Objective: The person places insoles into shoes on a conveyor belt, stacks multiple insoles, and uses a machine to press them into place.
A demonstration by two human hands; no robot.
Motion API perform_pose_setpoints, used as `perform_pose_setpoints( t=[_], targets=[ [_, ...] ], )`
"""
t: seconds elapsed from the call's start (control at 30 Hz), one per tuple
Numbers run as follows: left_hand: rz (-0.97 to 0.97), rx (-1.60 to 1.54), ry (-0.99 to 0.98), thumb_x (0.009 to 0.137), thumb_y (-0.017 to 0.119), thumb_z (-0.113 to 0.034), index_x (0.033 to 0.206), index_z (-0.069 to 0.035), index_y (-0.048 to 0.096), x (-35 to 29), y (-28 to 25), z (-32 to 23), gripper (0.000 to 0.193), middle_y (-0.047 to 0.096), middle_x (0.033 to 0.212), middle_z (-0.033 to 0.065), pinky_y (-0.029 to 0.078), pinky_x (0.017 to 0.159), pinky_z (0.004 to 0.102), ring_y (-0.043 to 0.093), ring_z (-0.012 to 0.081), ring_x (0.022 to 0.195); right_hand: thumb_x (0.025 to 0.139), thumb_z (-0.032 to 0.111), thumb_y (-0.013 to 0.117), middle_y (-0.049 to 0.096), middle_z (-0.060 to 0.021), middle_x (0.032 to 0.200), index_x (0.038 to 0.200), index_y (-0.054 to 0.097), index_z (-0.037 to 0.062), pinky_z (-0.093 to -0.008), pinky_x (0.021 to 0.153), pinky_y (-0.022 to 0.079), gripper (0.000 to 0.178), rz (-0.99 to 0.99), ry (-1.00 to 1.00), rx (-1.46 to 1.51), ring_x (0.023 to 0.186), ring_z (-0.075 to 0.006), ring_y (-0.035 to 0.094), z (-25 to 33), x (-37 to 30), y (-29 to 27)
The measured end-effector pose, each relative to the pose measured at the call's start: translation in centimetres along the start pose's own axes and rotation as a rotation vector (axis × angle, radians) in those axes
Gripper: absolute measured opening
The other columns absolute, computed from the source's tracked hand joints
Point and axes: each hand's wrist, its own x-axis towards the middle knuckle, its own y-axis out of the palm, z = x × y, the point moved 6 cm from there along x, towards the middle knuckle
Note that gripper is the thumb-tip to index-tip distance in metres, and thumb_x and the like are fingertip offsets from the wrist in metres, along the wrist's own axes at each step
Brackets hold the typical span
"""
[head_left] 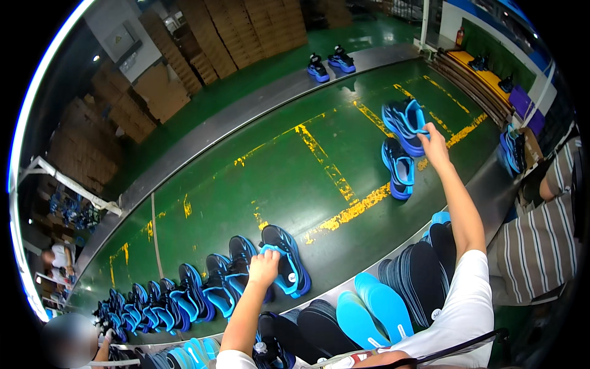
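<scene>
My left hand (264,268) is closed on the bright blue collar of a black-and-blue sneaker (297,261), at the near end of a row of similar sneakers (192,289) on the green belt. Farther right, my right hand (434,145) pinches the heel collar of another sneaker (397,118), which looks tilted. Just beside it a matching sneaker (398,167) stands on the belt, apart from my fingers. Whether the right-hand sneaker touches the belt, I cannot tell.
The green belt (295,178) has worn yellow markings and a metal rim. Blue insoles (375,310) and stacked black insoles (413,280) lie along the near edge. Two sneakers (330,64) stand on the far rim. At right sits a person in striped clothing (534,246); another person works at lower left.
</scene>
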Motion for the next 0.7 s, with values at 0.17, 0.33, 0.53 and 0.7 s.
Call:
perform_pose_setpoints(
  t=[0.17, 0.33, 0.53, 0.7],
  targets=[
    [-0.015, -0.023, -0.004, 0.071, 0.046, -0.012, 0.082, -0.009, 0.046, 0.1, 0.0, -0.1, 0.011, 0.052, 0.074, 0.008, 0.04, 0.056, 0.0375, 0.056, 0.0252, 0.064, 0.073, 0.015, 0.058, 0.054, -0.0199, 0.074, 0.084, 0.043, 0.0033, -0.0392, 0.06, 0.041, 0.022, 0.14, 0.016, 0.12, 0.072, -0.0361, 0.053, 3.5, -2.8, 3.2],
    [0.002, -0.119, -0.009, 0.073, 0.046, -0.013, 0.083, -0.008, 0.045, -0.2, -1.6, 0.7, 0.012, 0.053, 0.073, 0.011, 0.043, 0.056, 0.0388, 0.057, 0.027, 0.066, 0.075, 0.024, 0.056, 0.051, -0.0191, 0.101, 0.099, 0.044, 0.0071, -0.0447, 0.078, 0.04, 0.032, 0.535, 0.097, -0.344, 0.093, -0.0367, 0.049, 1.1, -8.4, 10.6],
    [-0.22, -1.008, -0.514, 0.082, 0.045, -0.015, 0.073, -0.001, 0.042, -5.6, -6.2, 5.6, 0.017, 0.048, 0.059, 0.013, 0.039, 0.052, 0.0346, 0.05, 0.0227, 0.056, 0.06, 0.055, 0.061, 0.028, -0.0103, 0.132, 0.127, 0.031, 0.0283, -0.0512, 0.098, 0.014, 0.078, 1.013, 0.24, -0.683, 0.121, -0.0354, 0.025, -1.8, -10.5, 12.8],
    [-0.419, -1.7, -0.85, 0.086, 0.041, -0.018, 0.074, -0.007, 0.043, -14.1, -6.3, 11.2, 0.017, 0.038, 0.054, -0.0018, 0.021, 0.034, 0.0199, 0.028, 0.0046, 0.036, 0.066, 0.053, 0.054, 0.053, -0.0162, 0.108, 0.102, 0.059, 0.0129, -0.044, 0.092, 0.023, 0.054, 0.866, 0.118, -0.682, 0.107, -0.0325, 0.042, 1.0, -10.4, 12.9]
  ],
)
